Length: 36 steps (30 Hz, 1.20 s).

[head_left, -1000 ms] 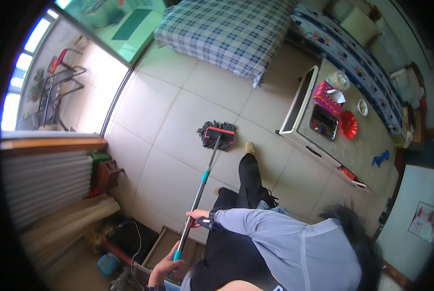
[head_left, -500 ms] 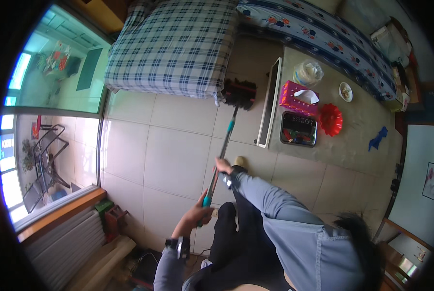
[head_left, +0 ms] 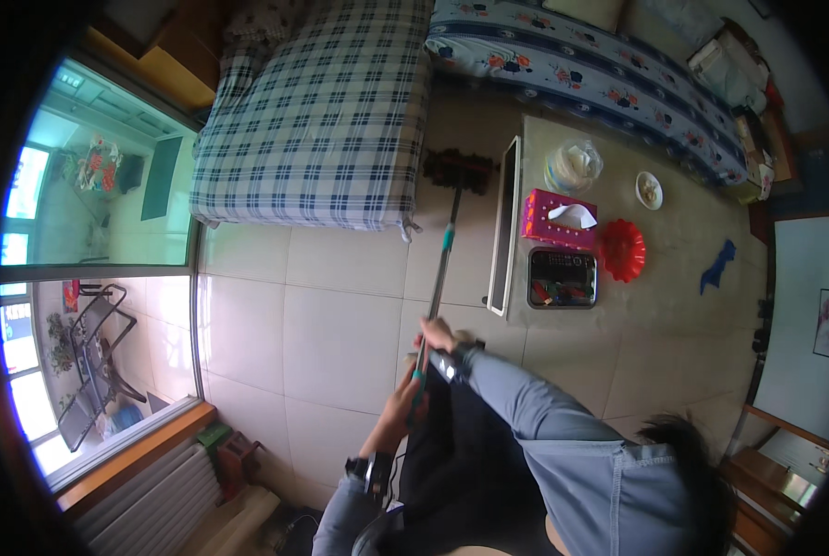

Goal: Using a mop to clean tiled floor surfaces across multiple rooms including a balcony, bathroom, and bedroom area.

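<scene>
A flat mop (head_left: 445,250) with a grey pole and teal grips stretches away from me over the tiled floor. Its dark shaggy head (head_left: 459,172) lies on the floor in the gap between the checked bed and the low table. My left hand (head_left: 400,408) is wrapped round the teal grip at the pole's near end. Further up, my right hand (head_left: 439,334) is closed round the pole's middle. Both wrists wear dark bands with a device. The pole's lowest tip is partly hidden by my left hand.
On the right stands a table (head_left: 655,269) bearing a pink tissue box (head_left: 542,219), a red scalloped bowl (head_left: 622,250), a black tray (head_left: 563,278) and a white bowl (head_left: 649,191). The checked bed (head_left: 313,130) is far left; a sofa with a flowered cover (head_left: 563,69) stands behind.
The mop head has been pushed farther into the gap, toward the sofa and slightly right. My left hand has moved up and right, nearer my right hand. The view has shifted slightly.
</scene>
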Each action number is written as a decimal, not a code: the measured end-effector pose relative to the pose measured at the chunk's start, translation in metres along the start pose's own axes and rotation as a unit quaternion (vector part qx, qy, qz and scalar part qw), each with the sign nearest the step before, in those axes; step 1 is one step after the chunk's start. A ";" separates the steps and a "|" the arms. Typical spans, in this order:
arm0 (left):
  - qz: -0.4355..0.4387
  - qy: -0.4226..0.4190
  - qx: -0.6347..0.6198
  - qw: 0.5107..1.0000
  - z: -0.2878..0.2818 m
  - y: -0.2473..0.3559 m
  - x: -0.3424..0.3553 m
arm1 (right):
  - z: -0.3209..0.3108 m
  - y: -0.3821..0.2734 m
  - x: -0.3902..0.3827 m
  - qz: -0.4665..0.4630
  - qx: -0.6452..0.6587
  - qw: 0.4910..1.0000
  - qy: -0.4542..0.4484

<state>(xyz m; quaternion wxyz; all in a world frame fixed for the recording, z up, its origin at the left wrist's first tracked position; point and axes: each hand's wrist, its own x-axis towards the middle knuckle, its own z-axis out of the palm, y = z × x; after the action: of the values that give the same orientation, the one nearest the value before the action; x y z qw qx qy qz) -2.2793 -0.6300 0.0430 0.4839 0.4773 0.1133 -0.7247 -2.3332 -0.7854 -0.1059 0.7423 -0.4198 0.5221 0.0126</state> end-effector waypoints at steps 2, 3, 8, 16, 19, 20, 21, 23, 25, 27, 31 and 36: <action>-0.023 -0.022 0.001 0.999 -0.008 -0.012 -0.036 | 0.012 0.046 -0.015 -0.128 -0.142 0.981 -0.030; -0.036 0.038 0.011 0.999 -0.017 -0.020 -0.055 | 0.039 0.046 -0.036 0.050 -0.020 0.998 -0.015; -0.041 0.066 0.023 0.997 -0.030 -0.023 -0.082 | 0.072 0.040 -0.071 0.086 0.026 0.996 0.028; -0.046 0.016 0.077 0.996 0.045 0.092 0.065 | -0.039 -0.073 0.065 -0.137 -0.223 0.963 0.065; -0.063 -0.006 -0.026 0.998 0.083 0.148 0.143 | -0.089 -0.169 0.119 -0.047 -0.134 0.990 0.001; -0.063 -0.005 -0.043 0.997 0.096 0.168 0.167 | -0.105 -0.203 0.129 0.014 -0.159 0.987 0.016; -0.079 -0.041 -0.038 0.995 0.128 0.188 0.196 | -0.144 -0.208 0.160 0.000 -0.119 0.991 0.060; -0.084 -0.068 -0.056 0.993 0.153 0.222 0.232 | -0.168 -0.248 0.181 -0.035 -0.128 0.988 0.079; -0.085 -0.093 -0.051 0.991 0.178 0.241 0.252 | -0.189 -0.267 0.198 0.016 0.052 0.991 0.119; -0.085 -0.076 -0.040 0.993 0.189 0.246 0.252 | -0.198 -0.276 0.202 0.012 0.097 0.990 0.097; -0.073 -0.044 0.031 0.996 0.162 0.227 0.225 | -0.176 -0.242 0.179 -0.010 -0.097 0.993 0.060; -0.099 0.010 0.047 0.994 0.088 0.188 0.126 | -0.082 -0.179 0.105 0.014 -0.117 0.993 0.013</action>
<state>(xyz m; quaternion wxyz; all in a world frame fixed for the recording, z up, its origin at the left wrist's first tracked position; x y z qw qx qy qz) -2.1878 -0.8546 0.0437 0.3857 0.4933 0.1312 -0.7686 -2.2667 -0.9974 -0.0879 0.6809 -0.4963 0.5328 0.0785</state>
